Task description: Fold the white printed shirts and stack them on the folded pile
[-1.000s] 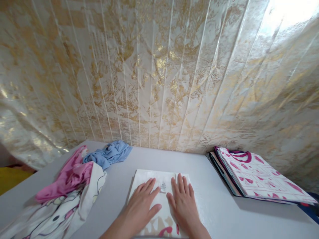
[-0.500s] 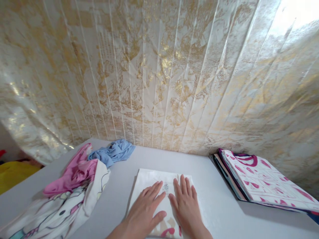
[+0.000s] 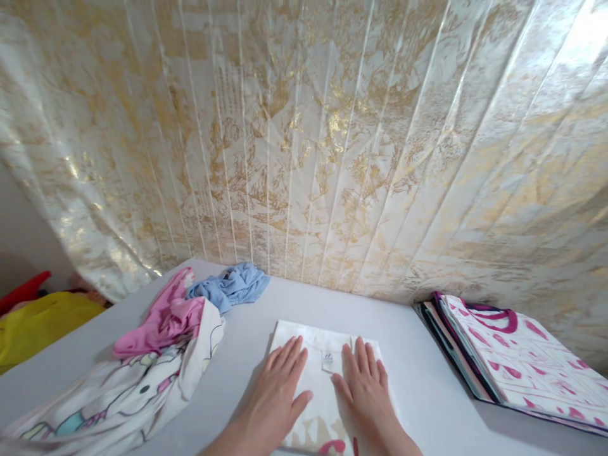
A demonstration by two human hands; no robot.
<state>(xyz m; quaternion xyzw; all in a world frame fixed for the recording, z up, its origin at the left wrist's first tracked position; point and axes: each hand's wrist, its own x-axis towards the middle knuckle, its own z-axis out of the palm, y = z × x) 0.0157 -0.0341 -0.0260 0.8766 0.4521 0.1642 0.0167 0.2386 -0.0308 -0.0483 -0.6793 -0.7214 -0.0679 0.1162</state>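
Note:
A white folded T-shirt (image 3: 316,399) lies flat on the table in front of me, its neck label (image 3: 327,361) showing near the far edge and a beige and pink print at the near end. My left hand (image 3: 280,389) rests palm down on its left side, fingers stretched out. On the right side of the shirt my right hand (image 3: 365,386) lies flat too, fingers slightly apart. Neither hand grips anything. My palms and wrists cover parts of the shirt's sides.
Crumpled clothes lie at left on the white table (image 3: 213,392): a white printed garment (image 3: 137,392), a pink one (image 3: 166,323) and a blue one (image 3: 232,285). A stack of folded shirts (image 3: 532,361) stands at right. Behind hangs a gold-patterned curtain (image 3: 304,139). Yellow cloth (image 3: 42,323) shows far left.
My left hand has shifted outward to the left on the shirt, uncovering the label more. My right hand stays about where it was on the shirt. The whole view has turned slightly left.

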